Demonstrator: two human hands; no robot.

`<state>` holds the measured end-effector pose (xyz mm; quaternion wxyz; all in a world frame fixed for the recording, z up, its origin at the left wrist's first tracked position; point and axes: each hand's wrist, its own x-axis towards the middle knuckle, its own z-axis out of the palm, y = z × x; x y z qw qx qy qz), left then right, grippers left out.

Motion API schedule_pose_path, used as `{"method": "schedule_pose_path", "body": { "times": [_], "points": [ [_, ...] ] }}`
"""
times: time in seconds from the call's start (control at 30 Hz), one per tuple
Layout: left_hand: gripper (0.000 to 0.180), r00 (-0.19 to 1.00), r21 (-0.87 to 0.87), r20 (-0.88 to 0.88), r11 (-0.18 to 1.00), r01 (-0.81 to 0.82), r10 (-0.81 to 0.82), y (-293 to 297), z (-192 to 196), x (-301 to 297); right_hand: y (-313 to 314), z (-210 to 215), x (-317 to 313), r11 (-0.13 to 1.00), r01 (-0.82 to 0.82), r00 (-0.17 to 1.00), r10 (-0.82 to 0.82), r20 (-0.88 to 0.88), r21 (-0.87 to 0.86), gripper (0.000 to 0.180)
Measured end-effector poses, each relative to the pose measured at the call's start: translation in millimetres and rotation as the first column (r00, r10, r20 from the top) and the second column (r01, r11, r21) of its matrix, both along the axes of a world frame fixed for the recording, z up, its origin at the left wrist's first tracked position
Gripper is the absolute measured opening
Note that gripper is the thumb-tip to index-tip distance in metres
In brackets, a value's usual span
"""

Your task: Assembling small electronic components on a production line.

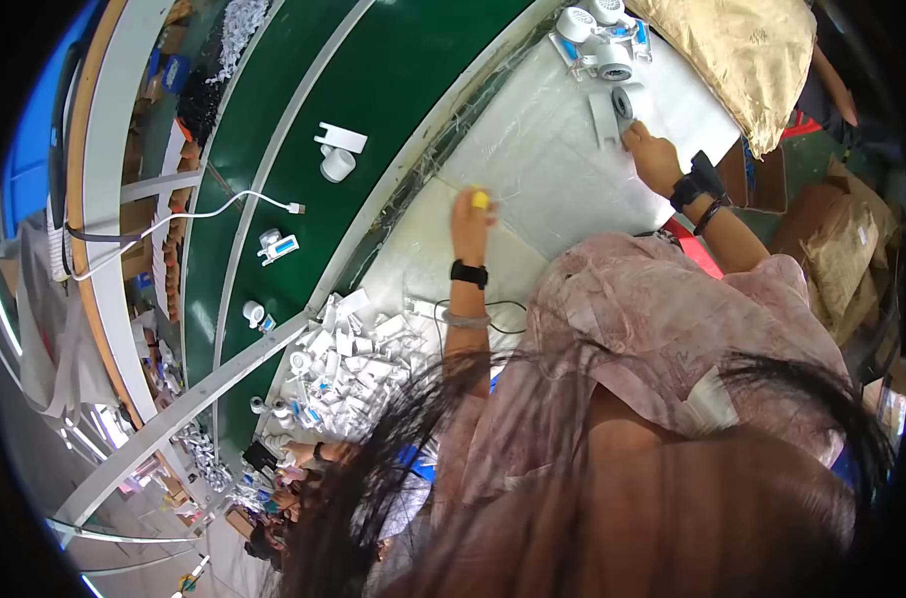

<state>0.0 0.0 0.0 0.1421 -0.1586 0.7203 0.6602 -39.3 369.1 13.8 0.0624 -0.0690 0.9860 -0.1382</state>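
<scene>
My left hand (470, 227) is raised over the pale, sheet-covered worktop (533, 184), its fingers closed round a small yellow piece (480, 200). Most of that piece is hidden, so I cannot make out its kind. Farther right, my right hand (654, 159) has its fingers closed on the near end of a white fan-like device (604, 118). This device has a flat white body and a round head with a dark centre (624, 101); it lies on the worktop. Just beyond it stands a cluster of similar white devices (612, 62) with round grilled heads and blue patches.
A green conveyor belt (303, 214) runs along the left, carrying several white devices (337, 162). A white cable (224, 207) hangs over it. Loose white parts (358, 354) are heaped near my left forearm. A gold bag (742, 50) lies far right. Another person's hand (302, 453) shows lower left.
</scene>
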Motion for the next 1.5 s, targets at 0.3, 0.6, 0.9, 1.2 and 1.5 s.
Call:
{"method": "schedule_pose_path", "body": {
  "times": [0.3, 0.6, 0.9, 1.2, 1.5],
  "points": [
    [0.075, 0.759, -0.683, -0.229, 0.656, 0.32, -0.609, 97.4, 32.9, 33.9, -64.3, 26.6, 37.7, 0.866, -0.501, 0.862, 0.498, 0.096, 0.003, 0.019],
    [0.062, 0.749, -0.47, -0.238, 0.748, 0.469, -0.619, 71.4, 40.0, 29.1, -68.6, 95.4, 7.9, 0.663, -0.714, 0.695, 0.711, -0.111, -0.226, 0.009],
    [0.058, 0.933, 0.334, -0.277, 0.887, 0.319, -0.231, 71.0, 138.6, 54.0, -85.0, 139.3, 0.2, 0.285, 0.019, 0.496, 0.83, 0.256, -0.958, 0.02],
    [0.054, 0.962, 0.122, -0.203, 0.971, 0.208, -0.18, 51.7, 163.8, 69.0, -104.2, 193.5, 14.2, 0.507, -0.083, 0.466, 0.781, 0.416, -0.858, 0.013],
    [0.025, 0.989, 0.461, -0.137, 0.887, 0.014, 0.055, 60.7, 154.5, 72.4, -117.9, 160.3, 38.8, 0.716, -0.642, 0.734, 0.468, -0.493, -0.276, 0.019]
  ]
}}
